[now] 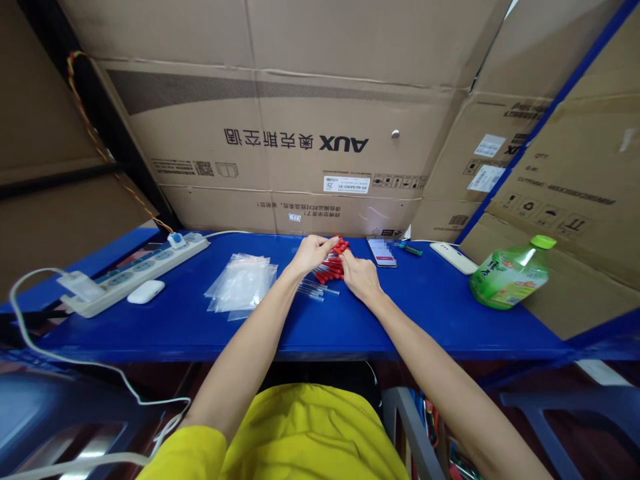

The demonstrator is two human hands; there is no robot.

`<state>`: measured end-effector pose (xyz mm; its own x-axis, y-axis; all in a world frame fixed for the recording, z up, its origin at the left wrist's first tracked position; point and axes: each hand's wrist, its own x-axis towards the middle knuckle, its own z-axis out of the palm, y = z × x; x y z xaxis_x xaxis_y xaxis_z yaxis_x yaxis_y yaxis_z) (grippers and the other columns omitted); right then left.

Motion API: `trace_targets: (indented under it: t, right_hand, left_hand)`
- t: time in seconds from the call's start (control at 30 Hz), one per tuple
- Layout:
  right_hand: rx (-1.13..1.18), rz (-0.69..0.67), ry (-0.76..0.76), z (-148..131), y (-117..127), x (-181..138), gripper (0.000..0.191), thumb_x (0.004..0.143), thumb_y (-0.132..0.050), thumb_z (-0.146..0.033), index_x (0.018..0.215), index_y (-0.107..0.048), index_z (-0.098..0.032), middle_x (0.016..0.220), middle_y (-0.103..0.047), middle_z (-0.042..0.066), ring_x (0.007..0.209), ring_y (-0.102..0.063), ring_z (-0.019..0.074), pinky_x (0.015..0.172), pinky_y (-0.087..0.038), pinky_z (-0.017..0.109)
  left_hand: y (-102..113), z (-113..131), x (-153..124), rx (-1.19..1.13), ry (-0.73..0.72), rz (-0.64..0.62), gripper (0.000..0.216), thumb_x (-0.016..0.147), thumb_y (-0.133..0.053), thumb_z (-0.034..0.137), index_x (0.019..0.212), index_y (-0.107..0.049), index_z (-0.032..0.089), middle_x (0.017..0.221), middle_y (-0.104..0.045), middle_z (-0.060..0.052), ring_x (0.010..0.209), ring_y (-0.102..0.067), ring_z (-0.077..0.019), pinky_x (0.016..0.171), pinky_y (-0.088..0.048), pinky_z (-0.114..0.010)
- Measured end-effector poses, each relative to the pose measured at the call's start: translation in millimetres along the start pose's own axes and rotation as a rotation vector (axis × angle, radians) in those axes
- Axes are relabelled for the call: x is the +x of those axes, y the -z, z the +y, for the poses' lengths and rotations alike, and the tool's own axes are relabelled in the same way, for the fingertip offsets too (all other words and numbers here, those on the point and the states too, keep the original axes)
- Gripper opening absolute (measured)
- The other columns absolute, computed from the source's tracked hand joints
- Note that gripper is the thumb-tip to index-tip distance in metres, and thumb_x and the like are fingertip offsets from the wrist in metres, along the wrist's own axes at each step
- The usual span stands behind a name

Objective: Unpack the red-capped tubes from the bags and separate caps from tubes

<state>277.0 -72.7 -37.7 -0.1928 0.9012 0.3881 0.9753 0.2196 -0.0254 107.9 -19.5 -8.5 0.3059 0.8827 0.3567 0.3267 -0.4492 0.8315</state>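
A heap of clear thin tubes with red bulb ends, which look like droppers (330, 272), lies on the blue table between my hands. My left hand (314, 253) reaches in from the left, its fingers closed at the red bulbs on the heap's upper side. From the right, my right hand (361, 276) has its fingers bent and closed on the red ends at the heap's right side. Several clear tube ends point toward me below the heap. Just how many pieces each hand grips is hidden by the fingers.
Clear plastic zip bags (245, 283) lie left of the heap. A phone (382, 253), a green-handled tool (411, 249), a white device (454, 258) and a green bottle (510, 273) stand to the right. Left are a power strip (145, 270) and a white earphone case (146, 291). Cardboard (300, 107) walls the back.
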Motion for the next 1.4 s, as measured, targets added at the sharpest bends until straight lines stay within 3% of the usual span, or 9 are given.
trace_targets:
  t: [0.7, 0.9, 1.07, 1.27, 1.4]
  right_hand:
    - [0.057, -0.016, -0.015, -3, 3, -2, 0.045, 0.112, -0.025, -0.036, 0.127, -0.062, -0.016, 0.09, -0.079, 0.012, 0.073, -0.071, 0.0224, 0.065, -0.033, 0.027]
    - [0.137, 0.049, -0.047, 6, -2, -3, 0.044, 0.111, -0.028, -0.039, 0.116, -0.065, -0.017, 0.086, -0.077, 0.011, 0.073, -0.069, 0.0223, 0.065, -0.033, 0.027]
    - [0.645, 0.294, -0.158, 23, -4, 3, 0.042, 0.108, -0.034, -0.051, 0.098, -0.062, -0.022, 0.074, -0.066, 0.003, 0.069, -0.061, 0.0179, 0.067, -0.04, 0.027]
    - [1.544, 0.315, -0.279, 15, -4, 18, 0.041, 0.099, -0.048, -0.064, 0.109, -0.056, -0.025, 0.07, -0.049, -0.007, 0.046, -0.038, 0.0092, 0.043, -0.031, 0.022]
    - [1.731, 0.364, -0.317, 12, 0, 20, 0.045, 0.095, -0.053, -0.07, 0.095, -0.056, -0.025, 0.068, -0.046, -0.007, 0.045, -0.039, 0.0083, 0.042, -0.033, 0.022]
  left_hand:
    - [-1, 5, 0, -0.009, 0.059, 0.054, 0.067, 0.087, -0.056, 0.075, 0.052, -0.035, 0.021, 0.049, -0.028, 0.003, 0.053, -0.024, -0.0097, 0.053, -0.017, -0.028]
    - [4, 2, 3, -0.143, 0.07, 0.05, 0.065, 0.086, -0.059, 0.074, 0.056, -0.034, 0.021, 0.051, -0.029, 0.004, 0.051, -0.023, -0.0081, 0.052, -0.017, -0.027]
    - [15, -4, 5, -0.298, 0.074, 0.066, 0.061, 0.089, -0.056, 0.074, 0.062, -0.036, 0.022, 0.053, -0.028, 0.006, 0.048, -0.022, -0.0077, 0.051, -0.017, -0.027]
    - [-11, -4, -1, 0.02, -0.101, -0.051, 0.05, 0.102, -0.042, 0.057, 0.071, -0.048, 0.019, 0.064, -0.053, 0.001, 0.062, -0.046, -0.013, 0.063, -0.036, -0.026]
    - [-29, -2, -8, 0.23, -0.244, -0.177, 0.035, 0.104, -0.044, 0.047, 0.085, -0.054, 0.02, 0.079, -0.063, -0.002, 0.072, -0.056, -0.0168, 0.071, -0.042, -0.028]
